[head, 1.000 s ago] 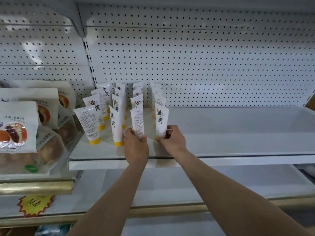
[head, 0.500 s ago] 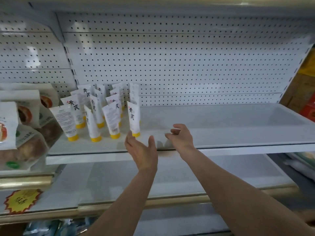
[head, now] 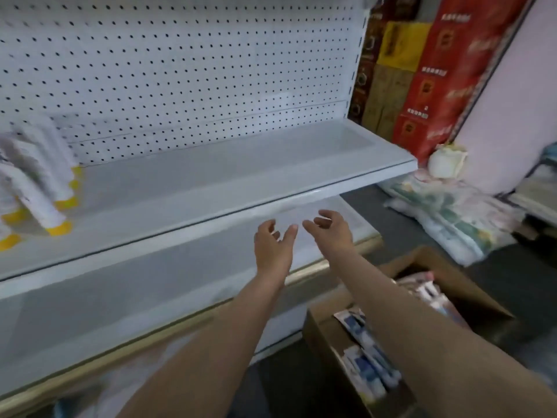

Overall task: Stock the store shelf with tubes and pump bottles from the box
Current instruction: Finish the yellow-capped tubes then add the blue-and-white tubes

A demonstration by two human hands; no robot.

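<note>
Left hand (head: 272, 247) and right hand (head: 330, 229) hang empty with loose fingers before the shelf (head: 229, 188). Tubes (head: 366, 360) in the box (head: 319, 336) appear light and soft-walled; grasp mid-body, likely several together.

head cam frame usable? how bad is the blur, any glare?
Head view: heavy motion blur, worst at the left edge, where the tubes smear into streaks; box contents soft, labels unreadable. Left hand and right hand fairly sharp. Wide-angle bending tilts the shelf. Light is flat, no harsh glare.
</note>
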